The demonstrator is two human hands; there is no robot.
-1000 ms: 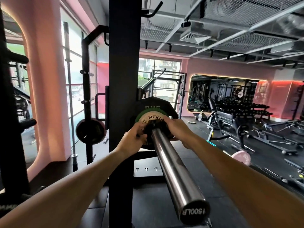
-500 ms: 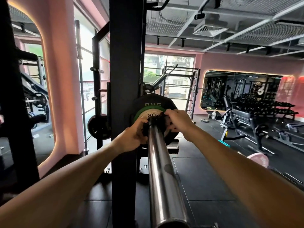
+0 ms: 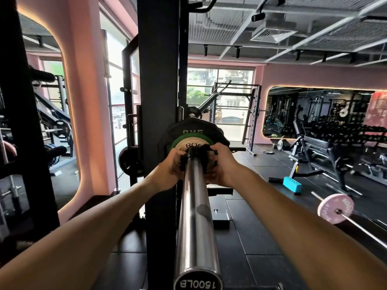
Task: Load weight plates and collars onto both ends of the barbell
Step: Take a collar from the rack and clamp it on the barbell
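The chrome barbell sleeve (image 3: pixel 195 216) runs straight away from me, its end cap at the bottom of the view. At its far end sit a large black plate (image 3: pixel 186 127) and, in front of it, a smaller green-rimmed white plate (image 3: pixel 188 144). A black collar (image 3: pixel 196 154) is on the sleeve against the small plate. My left hand (image 3: pixel 170 167) grips the collar's left side and my right hand (image 3: pixel 222 164) grips its right side. Most of the collar is hidden by my fingers.
The black rack upright (image 3: pixel 160 101) stands just left of the sleeve. A spare black plate (image 3: pixel 129 162) hangs on a peg behind it. A pink-plated bar (image 3: pixel 336 208) and a teal block (image 3: pixel 292 185) lie on the floor at right, with benches and dumbbell racks beyond.
My view has shifted so the sleeve points straight ahead. Both hands have stayed clamped on the collar against the small plate, closing in a little tighter around it.
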